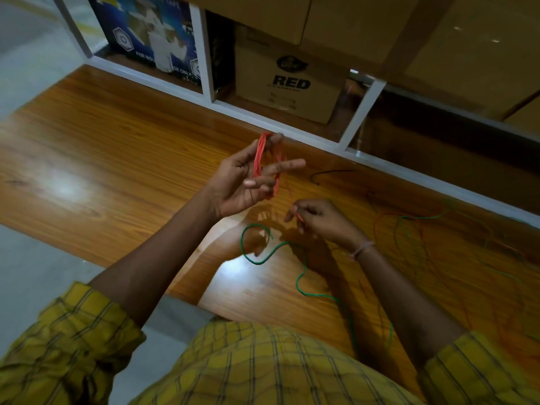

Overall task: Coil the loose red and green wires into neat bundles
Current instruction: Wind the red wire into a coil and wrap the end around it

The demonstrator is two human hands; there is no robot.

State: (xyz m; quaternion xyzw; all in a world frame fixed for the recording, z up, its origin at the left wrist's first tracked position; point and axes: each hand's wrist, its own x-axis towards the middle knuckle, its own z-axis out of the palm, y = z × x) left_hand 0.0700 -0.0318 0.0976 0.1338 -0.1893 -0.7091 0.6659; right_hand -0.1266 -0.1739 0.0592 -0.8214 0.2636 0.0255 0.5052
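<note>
Yellow plaid sleeves [67, 331], thin wristband [362, 249]

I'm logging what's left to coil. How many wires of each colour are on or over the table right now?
Red wire: 1, partly coiled on the left hand, its free end pinched by the right hand (red wire)
Green wire: 1, loose on the table (green wire)
Black wire: 1, near the far edge (black wire)
Total: 3

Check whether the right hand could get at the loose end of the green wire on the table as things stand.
Probably yes, but not freely: the green wire end lies uncovered just left of the right hand, which is pinching the red wire and would have to let go first.
</note>
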